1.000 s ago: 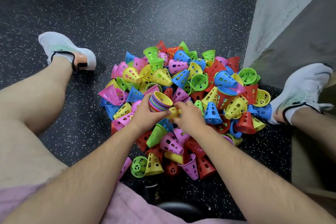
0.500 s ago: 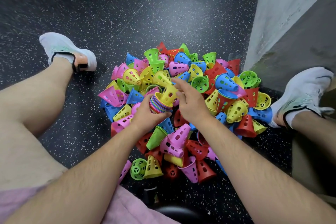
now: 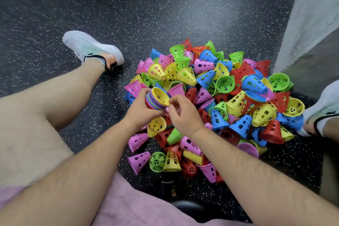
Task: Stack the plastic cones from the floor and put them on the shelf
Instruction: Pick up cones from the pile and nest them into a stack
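A big heap of perforated plastic cones [image 3: 236, 101] in yellow, blue, green, pink and red lies on the dark speckled floor between my legs. My left hand [image 3: 141, 112] grips a nested stack of cones [image 3: 157, 98] lying sideways above the heap's left part, mouth toward me, with a yellow cone innermost. My right hand [image 3: 181, 115] is right beside the stack, fingers curled, its thumb and forefinger pinching the near edge of the yellow rim. No shelf is in view.
My two white shoes flank the heap, the left shoe [image 3: 91, 49] at its upper left and the right shoe [image 3: 322, 104] at its right edge. A grey wall corner [image 3: 308, 24] rises at the right. Open floor [image 3: 165, 5] lies beyond the heap.
The yellow cone that my right hand carried has gone into the stack. My right hand has drawn back to the stack's near rim. The left hand keeps its grip.
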`<state>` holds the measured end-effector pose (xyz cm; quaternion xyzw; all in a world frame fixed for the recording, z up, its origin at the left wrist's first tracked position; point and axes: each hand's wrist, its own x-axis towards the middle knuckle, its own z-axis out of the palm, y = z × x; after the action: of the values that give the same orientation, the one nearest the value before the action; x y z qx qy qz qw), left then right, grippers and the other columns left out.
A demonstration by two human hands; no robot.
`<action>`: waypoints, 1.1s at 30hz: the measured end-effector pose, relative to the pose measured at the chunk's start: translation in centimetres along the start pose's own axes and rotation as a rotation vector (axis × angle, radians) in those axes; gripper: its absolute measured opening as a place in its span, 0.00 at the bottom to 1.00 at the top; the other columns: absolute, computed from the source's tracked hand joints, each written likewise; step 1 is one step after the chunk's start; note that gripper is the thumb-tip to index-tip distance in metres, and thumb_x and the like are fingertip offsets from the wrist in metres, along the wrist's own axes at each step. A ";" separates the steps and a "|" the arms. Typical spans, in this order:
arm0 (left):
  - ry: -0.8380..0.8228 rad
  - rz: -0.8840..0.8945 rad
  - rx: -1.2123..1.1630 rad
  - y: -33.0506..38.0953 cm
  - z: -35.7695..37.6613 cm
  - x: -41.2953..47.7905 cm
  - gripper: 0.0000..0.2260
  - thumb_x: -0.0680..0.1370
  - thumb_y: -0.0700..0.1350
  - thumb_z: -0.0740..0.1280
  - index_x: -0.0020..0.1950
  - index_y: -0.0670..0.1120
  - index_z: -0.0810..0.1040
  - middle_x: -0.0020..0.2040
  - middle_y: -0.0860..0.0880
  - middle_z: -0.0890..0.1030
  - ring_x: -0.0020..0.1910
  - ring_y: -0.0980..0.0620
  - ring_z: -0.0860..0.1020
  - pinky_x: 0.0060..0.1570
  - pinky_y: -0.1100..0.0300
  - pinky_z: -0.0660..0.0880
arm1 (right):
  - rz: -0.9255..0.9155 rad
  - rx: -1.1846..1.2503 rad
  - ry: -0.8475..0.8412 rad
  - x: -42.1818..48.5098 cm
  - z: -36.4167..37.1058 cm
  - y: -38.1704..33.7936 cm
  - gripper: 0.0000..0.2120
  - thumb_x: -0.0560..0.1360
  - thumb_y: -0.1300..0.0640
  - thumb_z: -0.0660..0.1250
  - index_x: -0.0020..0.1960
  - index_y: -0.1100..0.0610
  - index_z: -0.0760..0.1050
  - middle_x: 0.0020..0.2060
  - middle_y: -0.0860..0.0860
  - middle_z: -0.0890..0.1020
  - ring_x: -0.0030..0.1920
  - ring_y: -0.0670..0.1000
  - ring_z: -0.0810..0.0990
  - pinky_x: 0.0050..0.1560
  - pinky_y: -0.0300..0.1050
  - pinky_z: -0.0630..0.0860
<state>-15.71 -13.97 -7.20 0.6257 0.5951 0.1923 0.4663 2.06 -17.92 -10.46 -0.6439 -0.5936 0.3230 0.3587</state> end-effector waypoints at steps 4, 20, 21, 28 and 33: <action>-0.026 -0.103 0.077 -3.0 -1.3 0.3 0.29 0.65 0.42 0.83 0.61 0.49 0.73 0.46 0.55 0.81 0.40 0.61 0.77 0.40 0.69 0.74 | 0.122 0.127 0.012 -2.1 3.9 0.1 0.06 0.74 0.58 0.66 0.47 0.53 0.68 0.37 0.49 0.77 0.35 0.46 0.75 0.40 0.46 0.74; -0.054 -0.201 0.113 -6.7 -2.4 0.4 0.33 0.55 0.50 0.81 0.52 0.62 0.68 0.52 0.48 0.82 0.51 0.48 0.82 0.48 0.50 0.83 | -0.411 -0.902 -0.498 -4.3 10.7 2.1 0.19 0.67 0.41 0.73 0.48 0.54 0.82 0.41 0.50 0.82 0.47 0.56 0.77 0.44 0.48 0.70; -0.062 -0.206 0.103 -6.2 -2.5 0.2 0.32 0.57 0.47 0.82 0.53 0.60 0.68 0.52 0.48 0.82 0.48 0.50 0.82 0.44 0.53 0.83 | -0.455 -0.917 -0.502 -4.4 10.5 2.4 0.17 0.62 0.43 0.76 0.45 0.54 0.82 0.39 0.49 0.81 0.45 0.55 0.77 0.42 0.47 0.70; -0.057 -0.123 0.064 -5.6 -2.8 1.5 0.30 0.66 0.34 0.80 0.61 0.45 0.69 0.46 0.53 0.78 0.41 0.58 0.77 0.35 0.74 0.71 | -0.294 -0.446 -0.091 -1.5 5.9 2.4 0.03 0.77 0.60 0.67 0.49 0.59 0.78 0.40 0.55 0.81 0.42 0.59 0.78 0.43 0.53 0.74; -0.094 -0.037 0.156 -4.3 -2.8 3.2 0.30 0.65 0.35 0.81 0.59 0.48 0.68 0.48 0.52 0.79 0.45 0.52 0.78 0.44 0.65 0.76 | 0.039 0.002 0.125 0.8 0.9 0.4 0.08 0.80 0.59 0.62 0.59 0.54 0.73 0.35 0.46 0.76 0.34 0.44 0.73 0.37 0.38 0.68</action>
<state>-19.72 -10.64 -10.32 0.6574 0.5971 0.1072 0.4470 1.58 -17.11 -11.23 -0.6740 -0.5570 0.2896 0.3894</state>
